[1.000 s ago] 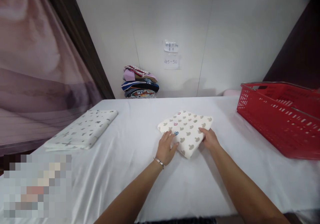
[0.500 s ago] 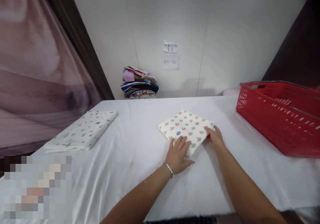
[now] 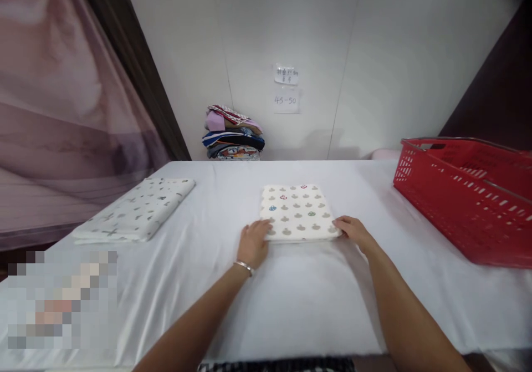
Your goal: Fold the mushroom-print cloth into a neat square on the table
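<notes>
The undersides of both hands are out of sight, so how firmly either one grips cannot be told. The left hand [image 3: 252, 243], fingers together and slightly bent, lies over the near left corner of a folded white cloth [image 3: 297, 211] with grey mushroom-like prints; its thumb is hidden. The right hand [image 3: 353, 232], partly closed, touches the near right corner, and whether it pinches the layers is unclear. Both forearms run off the bottom of the view. A red basket [image 3: 465, 211] is cut off at the right, its inside mostly concealed, and a pixelated patch [image 3: 62, 302] masks the lower left. The small writing on the upper paper sign [image 3: 286, 76] is hard to read. The cloth lies flat on the white-covered table [image 3: 199, 294], its near edge roughly parallel to the table's front edge. White covering stretches between it and the basket, and leftward to another folded cloth [image 3: 139, 211].
</notes>
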Demonstrator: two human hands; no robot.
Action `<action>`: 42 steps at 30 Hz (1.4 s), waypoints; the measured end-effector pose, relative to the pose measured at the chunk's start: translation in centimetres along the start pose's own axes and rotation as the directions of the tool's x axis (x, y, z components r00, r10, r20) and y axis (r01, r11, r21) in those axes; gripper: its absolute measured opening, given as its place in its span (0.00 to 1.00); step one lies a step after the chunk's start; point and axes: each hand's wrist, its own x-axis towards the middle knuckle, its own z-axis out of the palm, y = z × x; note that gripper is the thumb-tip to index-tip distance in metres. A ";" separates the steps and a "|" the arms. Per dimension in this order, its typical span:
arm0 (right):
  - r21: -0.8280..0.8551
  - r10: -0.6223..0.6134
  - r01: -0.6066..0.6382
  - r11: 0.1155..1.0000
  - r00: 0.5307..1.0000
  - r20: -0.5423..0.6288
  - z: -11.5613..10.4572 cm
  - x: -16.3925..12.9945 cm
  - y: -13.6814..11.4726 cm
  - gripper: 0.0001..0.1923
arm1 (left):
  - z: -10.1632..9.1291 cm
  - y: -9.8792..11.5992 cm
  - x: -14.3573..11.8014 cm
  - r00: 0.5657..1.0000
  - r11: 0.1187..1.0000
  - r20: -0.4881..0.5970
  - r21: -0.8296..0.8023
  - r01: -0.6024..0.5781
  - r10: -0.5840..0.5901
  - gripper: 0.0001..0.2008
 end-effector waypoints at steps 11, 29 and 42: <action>-0.319 -0.606 0.671 0.669 0.741 0.289 6.6 -5.1 -3.8 0.20 | 0.5 -3.8 0.1 0.963 0.966 -0.166 -0.183 0.184 -0.214 0.17; -0.081 -0.699 0.938 0.338 0.307 0.646 10.4 -9.6 -5.2 0.24 | -2.9 -10.1 0.3 0.746 0.737 -0.156 -0.374 0.563 -0.648 0.11; 0.070 -0.313 0.337 0.939 0.920 -0.235 6.4 -3.2 -3.3 0.18 | -2.1 -2.1 -2.9 0.943 0.993 -0.327 -0.114 0.034 -0.069 0.15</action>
